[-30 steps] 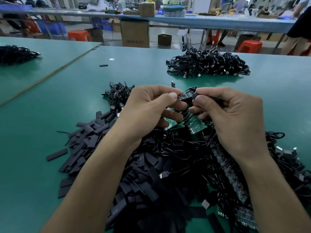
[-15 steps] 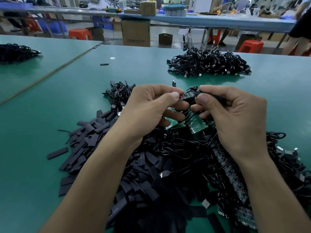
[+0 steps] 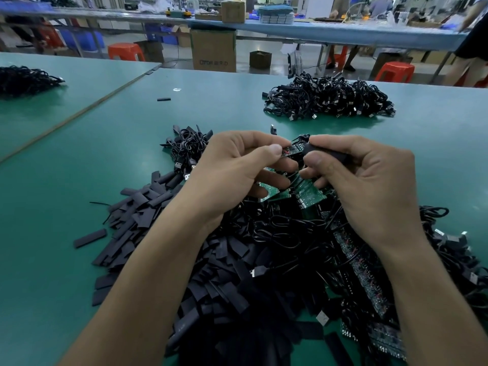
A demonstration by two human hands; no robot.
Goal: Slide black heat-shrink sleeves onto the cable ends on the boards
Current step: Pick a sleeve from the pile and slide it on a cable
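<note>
Okay, both hands up over the green bench [image 3: 79, 159], centre frame. Up front the left hand [image 3: 232, 167] has thumb & forefinger pinched on a small board [image 3: 291, 150], other fingers curled under. Opposite, the right hand [image 3: 369, 186] grips a black sleeve [image 3: 327, 153] btwn thumb & fingers, sleeve end right at the board's tip; touching or not, can't tell. More green boards [image 3: 309, 192] sit just below, atop a cable tangle [image 3: 277, 233]. Over on the left, loose sleeves [image 3: 148, 207] in a pile; another cable heap [image 3: 327, 97] further back.
</note>
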